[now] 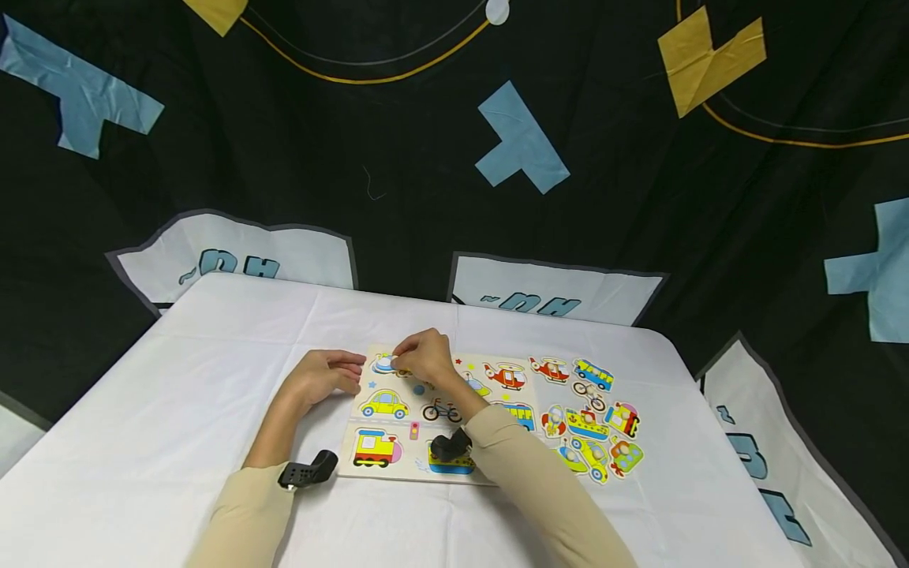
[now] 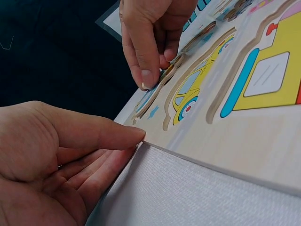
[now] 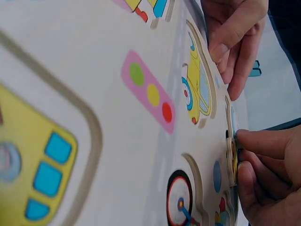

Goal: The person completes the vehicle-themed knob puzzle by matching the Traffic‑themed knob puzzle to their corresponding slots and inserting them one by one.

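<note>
Beige sleeves (image 1: pixel 557 497) enter from 5 and 7 o'clock, each with a black device at the cuff. Board (image 1: pixel 412 469): pale wood, flat on the white cloth (image 1: pixel 142 410), with shallow cut recesses printed with vehicles; clock positions are read from its centre in the head view. Yellow car recess (image 1: pixel 384 405) at 9 o'clock, train recess (image 1: pixel 375 449) at 8, helicopter recess (image 1: pixel 505 376) at 2. Held piece (image 3: pixel 232 162): thin, wooden, pale-edged with some yellow, over the board between 10 and 11 o'clock; its print is mostly hidden. Right hand (image 1: pixel 426 357): bent at the wrist, fingertips downward, thumb and fingers nearly together, pinching the piece. Left hand (image 1: pixel 323 377): outside the edge between 9 and 10 o'clock, fingers loosely extended, thumb tip touching the board's rim. Loose pieces (image 1: pixel 587 424): colourful, clustered at 3 o'clock.
</note>
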Available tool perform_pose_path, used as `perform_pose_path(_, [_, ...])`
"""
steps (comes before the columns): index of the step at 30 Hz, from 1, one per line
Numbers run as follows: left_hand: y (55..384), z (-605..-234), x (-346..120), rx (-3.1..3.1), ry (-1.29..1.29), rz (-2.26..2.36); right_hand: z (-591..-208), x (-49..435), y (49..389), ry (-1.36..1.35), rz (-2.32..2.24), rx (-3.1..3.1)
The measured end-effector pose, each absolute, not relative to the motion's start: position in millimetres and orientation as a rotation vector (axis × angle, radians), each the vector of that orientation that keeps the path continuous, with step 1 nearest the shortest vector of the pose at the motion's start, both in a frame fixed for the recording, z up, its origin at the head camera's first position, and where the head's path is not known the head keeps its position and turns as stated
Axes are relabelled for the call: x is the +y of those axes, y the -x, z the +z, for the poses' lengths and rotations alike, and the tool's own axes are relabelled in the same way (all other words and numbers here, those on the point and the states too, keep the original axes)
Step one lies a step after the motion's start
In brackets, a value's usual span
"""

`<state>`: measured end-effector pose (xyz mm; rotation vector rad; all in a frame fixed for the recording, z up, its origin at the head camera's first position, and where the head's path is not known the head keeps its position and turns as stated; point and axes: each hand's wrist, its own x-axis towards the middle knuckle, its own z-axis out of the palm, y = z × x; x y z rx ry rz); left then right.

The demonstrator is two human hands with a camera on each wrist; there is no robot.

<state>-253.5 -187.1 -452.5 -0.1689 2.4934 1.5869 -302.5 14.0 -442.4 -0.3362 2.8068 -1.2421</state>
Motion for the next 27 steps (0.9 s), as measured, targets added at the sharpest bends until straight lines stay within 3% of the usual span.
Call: perform_pose_path(27, [255.1, -453.1, -188.9, 2.503, 0.154, 1.557, -450.2, 3.7, 302.4, 0.2, -1.284, 2.789])
